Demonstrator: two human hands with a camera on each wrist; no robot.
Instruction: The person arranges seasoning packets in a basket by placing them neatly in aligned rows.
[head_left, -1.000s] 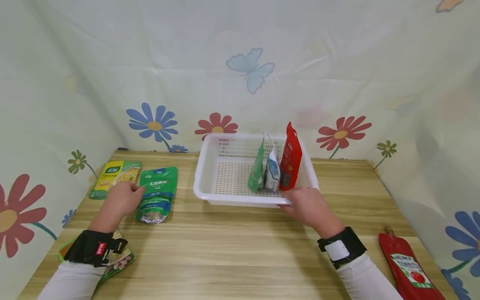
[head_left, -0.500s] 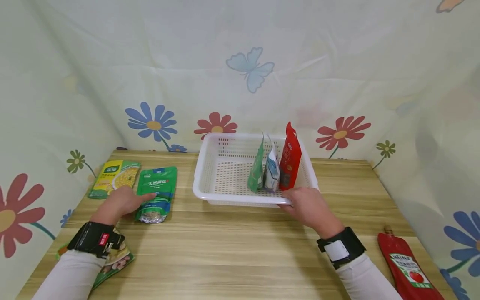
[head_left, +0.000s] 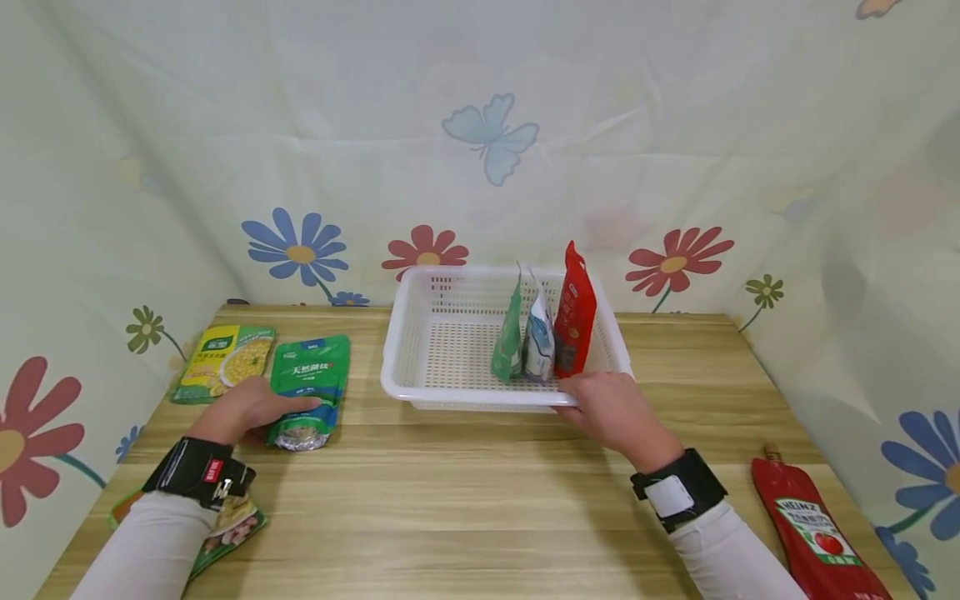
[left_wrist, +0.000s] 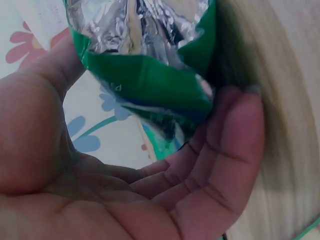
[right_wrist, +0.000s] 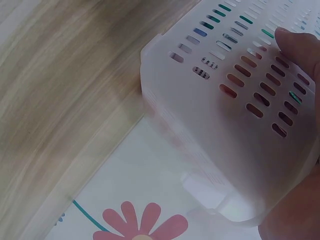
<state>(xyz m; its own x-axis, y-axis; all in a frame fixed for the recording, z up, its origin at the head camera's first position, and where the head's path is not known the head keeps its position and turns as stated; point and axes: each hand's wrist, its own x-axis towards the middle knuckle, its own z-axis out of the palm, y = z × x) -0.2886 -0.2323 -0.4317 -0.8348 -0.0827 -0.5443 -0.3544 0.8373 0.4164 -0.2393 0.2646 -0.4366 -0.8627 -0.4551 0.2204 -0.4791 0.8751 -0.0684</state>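
Note:
My left hand (head_left: 252,407) is at the left edge of a green stand-up pouch (head_left: 309,358) lying on the table, thumb over its printed front. In the left wrist view the pouch's silver bottom (left_wrist: 142,30) shows between the thumb and the curled fingers (left_wrist: 235,135). With my right hand (head_left: 611,412) I grip the front rim of a white plastic basket (head_left: 450,398), near its right corner. Three packets stand upright inside the basket: a green one (head_left: 508,342), a white-and-blue one (head_left: 540,342) and a red one (head_left: 576,321).
Left of the green pouch lies a yellow-and-green packet (head_left: 225,358). Another packet (head_left: 228,537) is partly hidden beneath my left forearm. A red ketchup pouch (head_left: 817,533) lies at the table's right front. Flowered cloth (head_left: 495,208) hangs behind the table.
My left hand has moved from beside the yellow packet to the right, and its thumb has come over the green pouch. The right hand keeps its hold on the basket.

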